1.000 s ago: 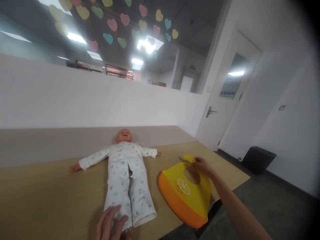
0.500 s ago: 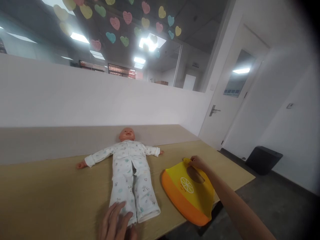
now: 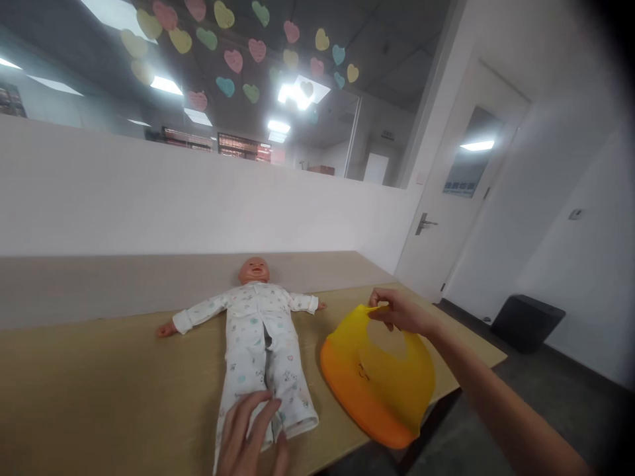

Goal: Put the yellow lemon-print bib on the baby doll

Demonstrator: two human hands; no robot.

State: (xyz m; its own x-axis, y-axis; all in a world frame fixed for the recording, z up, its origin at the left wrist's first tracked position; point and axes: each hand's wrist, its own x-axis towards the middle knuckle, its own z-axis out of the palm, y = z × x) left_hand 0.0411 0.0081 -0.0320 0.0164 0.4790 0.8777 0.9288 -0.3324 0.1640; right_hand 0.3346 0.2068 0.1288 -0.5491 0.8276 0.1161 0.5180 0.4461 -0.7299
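A baby doll (image 3: 258, 330) in white printed pyjamas lies on its back on the wooden table (image 3: 99, 396), arms spread, head toward the wall. My left hand (image 3: 251, 439) rests flat on the doll's lower legs, fingers stretched out. To the doll's right is a yellow and orange silicone bib (image 3: 380, 377). My right hand (image 3: 399, 312) pinches the bib's neck strap and holds its top edge lifted off the table, while the orange pocket end stays low near the table's edge.
A white partition wall (image 3: 198, 205) runs behind the table, with glass above it. A white door (image 3: 446, 198) stands at the right. A black bin (image 3: 526, 322) sits on the grey floor by the right wall. The table's right corner (image 3: 496, 360) is near the bib.
My right hand has raised the bib's neck end off the table, so the bib now tilts up. My left hand has slid further up onto the doll's legs.
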